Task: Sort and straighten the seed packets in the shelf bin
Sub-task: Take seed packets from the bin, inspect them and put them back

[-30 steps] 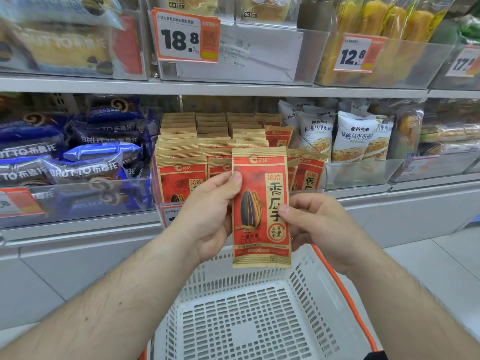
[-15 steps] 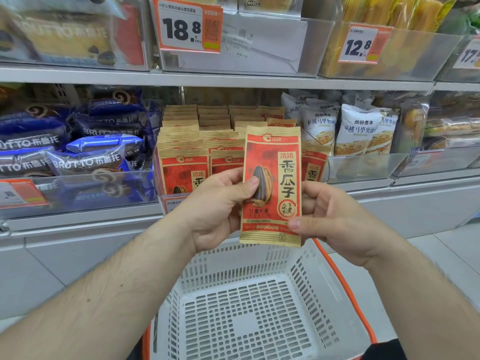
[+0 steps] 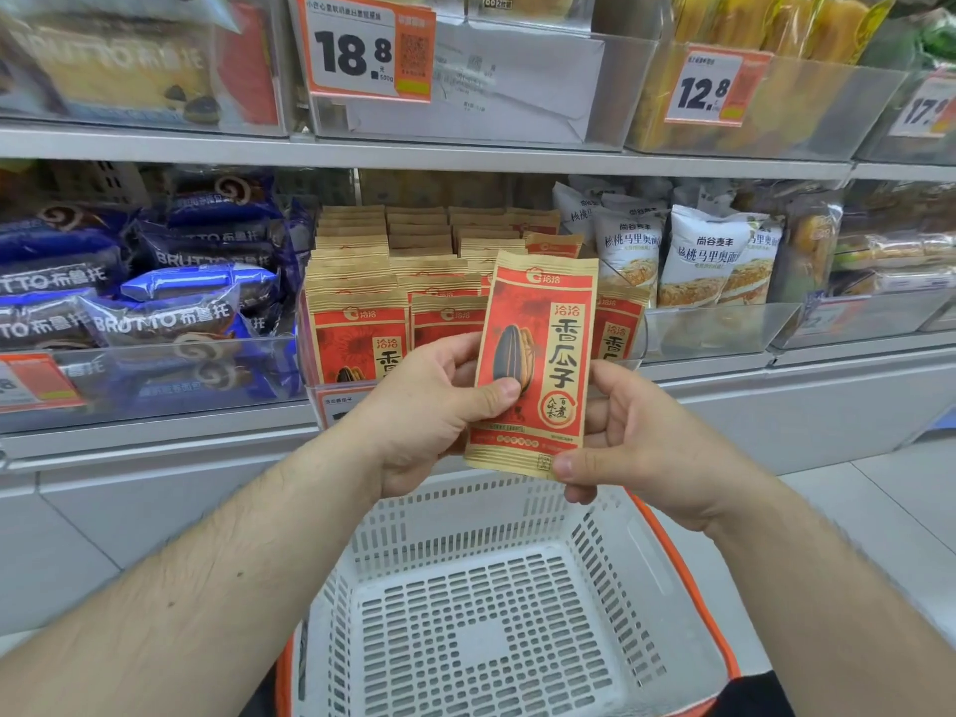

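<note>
Grey metal shelving (image 3: 424, 156) across the whole upper half of the frame, tiers of clear bins. White perforated basket (image 3: 496, 602) with orange rim filling the lower centre, nothing in it. Blue wrapped rolls (image 3: 170, 313) heaped in the bin at middle left; white bread bags (image 3: 698, 256) at middle right. Orange price tags (image 3: 368, 49) along the top edge.

Centre of frame: clear shelf bin (image 3: 644, 337) with rows of tan-and-red seed packets (image 3: 357, 323), mostly upright in ranks, a few on the right side leaning askew. Held packet (image 3: 538, 354) in front of that bin, above the basket, tilted slightly to the right, printed face toward the camera. Left hand (image 3: 429, 406) grasping its left edge, thumb pressed over the printed seed. Right hand (image 3: 636, 432) pinching the lower right corner, thumb in front, fingers behind.

Probably light, thin and crinkly, with loose contents that shift; likely to bend if taken by one corner, so better held by both long edges or the stiff sealed top band. Front row of packets tight, little gap for sliding one back in; bin's front wall and leaning neighbours in the way.
</note>
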`<control>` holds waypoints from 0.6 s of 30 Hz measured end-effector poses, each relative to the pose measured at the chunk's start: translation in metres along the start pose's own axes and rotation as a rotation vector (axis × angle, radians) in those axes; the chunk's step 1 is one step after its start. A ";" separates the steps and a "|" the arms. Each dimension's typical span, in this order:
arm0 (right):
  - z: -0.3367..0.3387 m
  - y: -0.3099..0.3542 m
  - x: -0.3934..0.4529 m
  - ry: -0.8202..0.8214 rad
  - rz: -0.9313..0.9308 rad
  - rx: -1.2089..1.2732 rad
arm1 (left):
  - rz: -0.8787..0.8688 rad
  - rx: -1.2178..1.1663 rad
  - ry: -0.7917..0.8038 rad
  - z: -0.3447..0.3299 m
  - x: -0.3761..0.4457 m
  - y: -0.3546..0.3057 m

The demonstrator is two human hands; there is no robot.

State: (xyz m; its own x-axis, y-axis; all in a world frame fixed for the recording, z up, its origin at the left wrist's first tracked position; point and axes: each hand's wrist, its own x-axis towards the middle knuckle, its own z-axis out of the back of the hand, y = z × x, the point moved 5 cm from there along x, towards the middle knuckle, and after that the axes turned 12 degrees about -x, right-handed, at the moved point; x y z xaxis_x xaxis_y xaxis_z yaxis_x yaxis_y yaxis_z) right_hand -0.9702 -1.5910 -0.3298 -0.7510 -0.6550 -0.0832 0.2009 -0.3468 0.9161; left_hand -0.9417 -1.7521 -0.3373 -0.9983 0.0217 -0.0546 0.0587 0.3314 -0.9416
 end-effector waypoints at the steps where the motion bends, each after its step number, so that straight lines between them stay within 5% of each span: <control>1: -0.002 0.000 0.001 -0.009 -0.007 -0.035 | -0.055 0.109 -0.045 0.002 0.001 -0.001; 4: -0.011 0.001 0.002 -0.028 -0.032 -0.145 | -0.178 0.328 -0.146 0.002 0.000 -0.006; 12: -0.019 0.004 0.002 -0.028 0.062 -0.412 | -0.078 0.219 -0.115 0.000 0.001 0.007; 18: -0.002 0.016 0.000 -0.318 0.200 -0.079 | 0.012 0.181 -0.010 -0.003 0.000 0.013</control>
State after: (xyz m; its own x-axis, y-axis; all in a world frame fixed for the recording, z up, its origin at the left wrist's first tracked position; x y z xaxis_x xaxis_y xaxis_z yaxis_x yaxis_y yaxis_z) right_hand -0.9654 -1.5977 -0.3164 -0.8472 -0.4782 0.2313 0.4019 -0.2924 0.8677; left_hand -0.9413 -1.7451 -0.3481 -0.9976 0.0150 -0.0681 0.0696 0.1561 -0.9853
